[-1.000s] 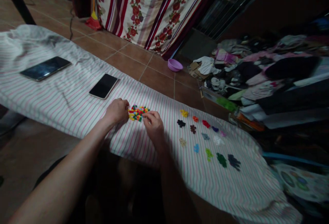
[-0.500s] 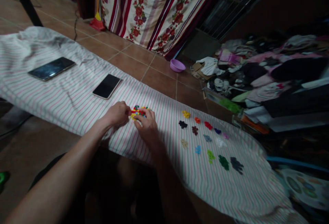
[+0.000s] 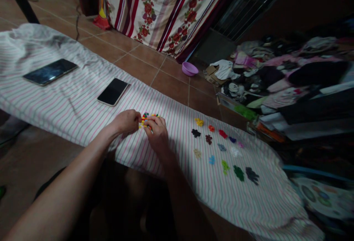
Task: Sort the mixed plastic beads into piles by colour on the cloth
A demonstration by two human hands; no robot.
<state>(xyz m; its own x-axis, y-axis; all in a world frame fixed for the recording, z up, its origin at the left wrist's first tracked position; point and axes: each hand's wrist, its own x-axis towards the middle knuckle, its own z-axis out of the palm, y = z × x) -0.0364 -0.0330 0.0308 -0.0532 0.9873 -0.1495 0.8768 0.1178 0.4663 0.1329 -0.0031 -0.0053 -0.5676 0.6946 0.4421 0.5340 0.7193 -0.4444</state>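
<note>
A small heap of mixed-colour plastic pieces [image 3: 145, 116], red, yellow, green and blue, lies on a striped cloth [image 3: 177, 130]. At its left edge is my left hand [image 3: 127, 121], with the fingers curled in and closed. What they hold, if anything, is hidden. From the right, my right hand [image 3: 159, 132] reaches over the heap and covers part of it. Its fingers are bent together towards the thumb among the pieces, and any piece between them is too small to make out.
Sorted little piles by colour lie to the right, among them yellow [image 3: 199, 122], black [image 3: 196, 133], lime [image 3: 225, 167] and dark green [image 3: 238, 173]. A phone [image 3: 113, 92] and a larger dark-screened device [image 3: 50, 72] rest on the left. A purple basin [image 3: 190, 69] stands on the floor.
The view has shifted slightly. My right fingers have moved a little over the heap and closed in; the red piece beside my left fingertips shows less than before.
</note>
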